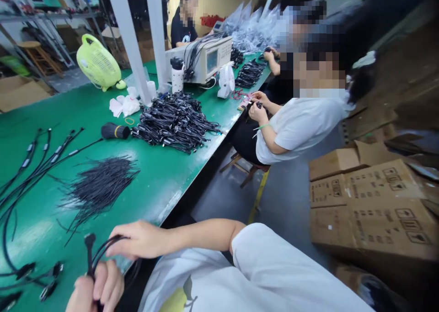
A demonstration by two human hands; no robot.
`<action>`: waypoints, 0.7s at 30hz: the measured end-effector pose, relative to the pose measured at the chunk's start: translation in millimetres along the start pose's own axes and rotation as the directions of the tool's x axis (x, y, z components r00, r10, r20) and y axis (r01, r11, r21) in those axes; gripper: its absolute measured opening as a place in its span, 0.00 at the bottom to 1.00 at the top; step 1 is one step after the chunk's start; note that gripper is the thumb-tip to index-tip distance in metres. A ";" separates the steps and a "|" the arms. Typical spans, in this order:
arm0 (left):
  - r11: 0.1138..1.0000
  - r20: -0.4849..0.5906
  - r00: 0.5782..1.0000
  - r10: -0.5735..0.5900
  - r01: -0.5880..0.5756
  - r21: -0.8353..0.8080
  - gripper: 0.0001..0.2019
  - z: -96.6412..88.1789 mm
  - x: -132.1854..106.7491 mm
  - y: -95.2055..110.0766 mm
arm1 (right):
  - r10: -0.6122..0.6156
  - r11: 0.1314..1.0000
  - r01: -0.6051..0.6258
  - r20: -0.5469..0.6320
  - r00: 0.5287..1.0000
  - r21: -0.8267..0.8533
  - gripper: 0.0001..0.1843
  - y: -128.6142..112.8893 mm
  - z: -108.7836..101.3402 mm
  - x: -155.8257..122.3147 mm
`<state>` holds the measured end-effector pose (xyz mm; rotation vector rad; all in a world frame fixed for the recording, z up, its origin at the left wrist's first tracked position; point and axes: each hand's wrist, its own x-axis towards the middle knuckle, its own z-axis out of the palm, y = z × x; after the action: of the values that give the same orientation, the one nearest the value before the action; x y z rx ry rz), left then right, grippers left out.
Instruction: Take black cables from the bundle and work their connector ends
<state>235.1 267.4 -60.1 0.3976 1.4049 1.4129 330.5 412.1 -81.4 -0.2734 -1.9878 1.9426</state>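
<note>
A black cable [103,249], looped; its moulded connector [89,241] stands upright.

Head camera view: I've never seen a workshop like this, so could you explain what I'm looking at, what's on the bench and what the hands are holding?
This picture comes from a camera worn on a person's head, looking down past their white T-shirt at their own hands. The left hand grips a black cable with a connector, and the right hand reaches to its loop. On the long green-topped workbench lie a spread of thin black wires, a heap of black connector cables and longer black cables. Farther along, a co-worker in a white shirt sits working at the bench, near a white instrument with a small screen.
</note>
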 end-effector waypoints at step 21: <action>0.931 0.072 0.976 0.207 -0.219 0.291 0.25 -3.7 14.9 -51.0 | 0.298 0.736 -0.192 -0.056 0.953 0.649 0.31 15.3 42.5 17.7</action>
<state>248.0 265.2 -111.7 0.7903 1.5831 1.3567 296.7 380.0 -94.6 -0.5067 -1.1234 2.5409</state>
